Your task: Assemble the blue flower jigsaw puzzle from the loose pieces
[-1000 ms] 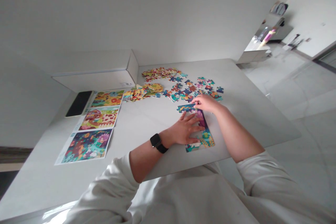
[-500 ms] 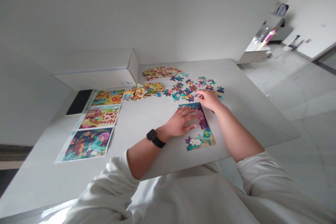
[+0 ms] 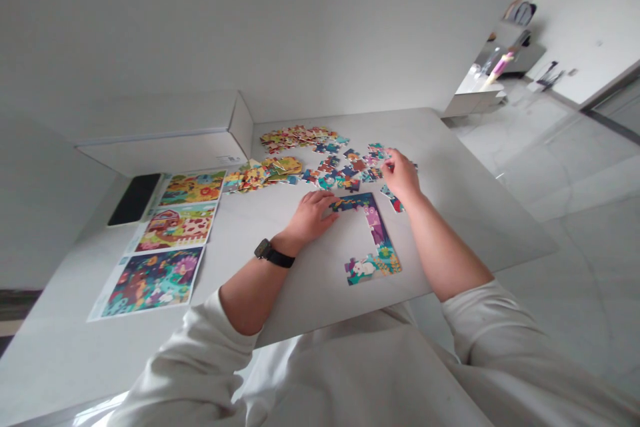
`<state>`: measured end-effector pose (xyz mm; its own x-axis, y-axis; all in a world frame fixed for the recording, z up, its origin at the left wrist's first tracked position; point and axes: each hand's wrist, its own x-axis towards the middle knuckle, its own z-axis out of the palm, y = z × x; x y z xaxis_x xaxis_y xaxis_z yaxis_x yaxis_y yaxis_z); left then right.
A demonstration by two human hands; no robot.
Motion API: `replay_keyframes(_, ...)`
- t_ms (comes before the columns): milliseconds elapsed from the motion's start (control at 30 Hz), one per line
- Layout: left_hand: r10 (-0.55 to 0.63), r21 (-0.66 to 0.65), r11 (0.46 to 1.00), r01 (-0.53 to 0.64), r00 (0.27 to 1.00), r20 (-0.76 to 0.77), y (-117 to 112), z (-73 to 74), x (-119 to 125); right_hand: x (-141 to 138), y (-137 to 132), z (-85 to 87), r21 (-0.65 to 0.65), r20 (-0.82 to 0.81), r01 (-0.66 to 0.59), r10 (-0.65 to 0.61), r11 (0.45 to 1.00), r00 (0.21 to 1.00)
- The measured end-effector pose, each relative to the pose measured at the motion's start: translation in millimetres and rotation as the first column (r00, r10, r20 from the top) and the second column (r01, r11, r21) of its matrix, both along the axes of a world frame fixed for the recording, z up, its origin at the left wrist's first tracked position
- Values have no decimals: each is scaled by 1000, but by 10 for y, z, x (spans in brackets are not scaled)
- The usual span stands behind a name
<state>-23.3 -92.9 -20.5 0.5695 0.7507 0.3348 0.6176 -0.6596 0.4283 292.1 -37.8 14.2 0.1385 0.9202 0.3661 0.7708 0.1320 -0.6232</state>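
A partly joined jigsaw puzzle (image 3: 379,230) lies in front of me, its dark blue, purple and green pieces forming a bracket shape with a white rabbit at the lower end. Beside its upper left end, my left hand (image 3: 311,217) rests on the table, open, fingers stretched and fingertips at the edge piece. My right hand (image 3: 403,175) is over the loose puzzle pieces (image 3: 356,164) at the back right. Its thumb and forefinger are pinched together on a puzzle piece, mostly hidden by the fingers. Two or so loose pieces (image 3: 393,199) lie below that hand.
Yellow and red puzzle pieces (image 3: 270,172) are heaped left of the dark ones, with another heap (image 3: 297,138) behind. Three printed pictures (image 3: 153,280) lie at the left, beside a black phone (image 3: 134,200). A white box (image 3: 165,153) stands against the wall.
My left hand has slid left off the joined puzzle, uncovering its upper part. My right hand has moved away from me, over the farther loose pieces. The camera view has shifted slightly.
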Motion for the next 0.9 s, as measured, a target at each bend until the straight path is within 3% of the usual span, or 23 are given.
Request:
replay_keyframes(167, -30, -27, 999, 30, 999, -19, -26, -1, 25, 389, 134, 30, 17, -452, 135, -112, 991, 885)
replay_keyframes(333, -8, -47, 999, 6, 999, -44, -41, 10, 38, 611, 105, 136, 56, -531, 165, -111, 985, 840)
replay_keyframes(533, -15, -52, 999, 11, 998, -68, -117, 133, 88, 512, -8, 365, 85, -349, 37, -5, 996, 937)
replay_keyframes(667, -62, 9, 998, 62, 998, -30, -266, 441, -36, 358, -386, 447, 14, -92, -102, 103, 995, 990)
replay_keyframes(800, -63, 23, 998, 61, 993, 101, -558, 768, -273, 261, -925, 330, -64, 103, -277, 282, 959, 954)
replay_keyframes(900, -155, -21, 987, 157, 986, 68, -807, 796, -374, 233, -1255, 136, -68, 197, -400, 405, 914, 893)
